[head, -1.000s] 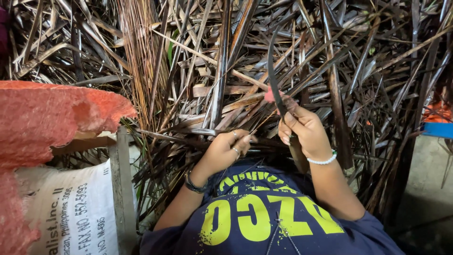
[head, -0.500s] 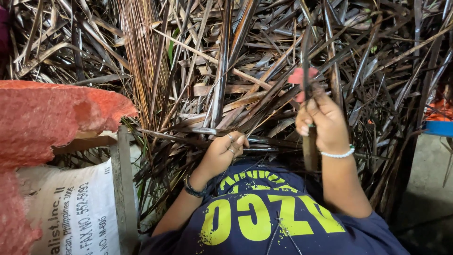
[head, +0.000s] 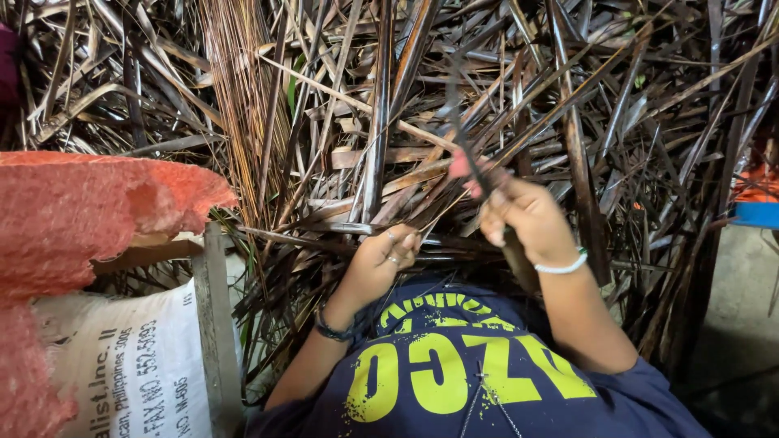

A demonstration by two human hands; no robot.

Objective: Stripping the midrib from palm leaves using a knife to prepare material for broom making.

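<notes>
My left hand is closed on a thin dried palm leaf strip that runs across just above my lap. My right hand grips a knife with a dark, motion-blurred blade pointing up and away and a pink patch near the grip. The blade sits over the strip, between the two hands. A dense heap of dried brown palm leaves fills everything in front of me. I wear a dark blue shirt with yellow print, a dark band on the left wrist and a white band on the right.
A red mesh sack lies over a white printed sack at the left, beside a grey wooden post. A bundle of thin pale midribs stands in the heap. A blue object and bare concrete floor are at the right.
My right hand swung the knife up and to the right, then back to the left toward the strip. My left hand stayed in place, still gripping the strip.
</notes>
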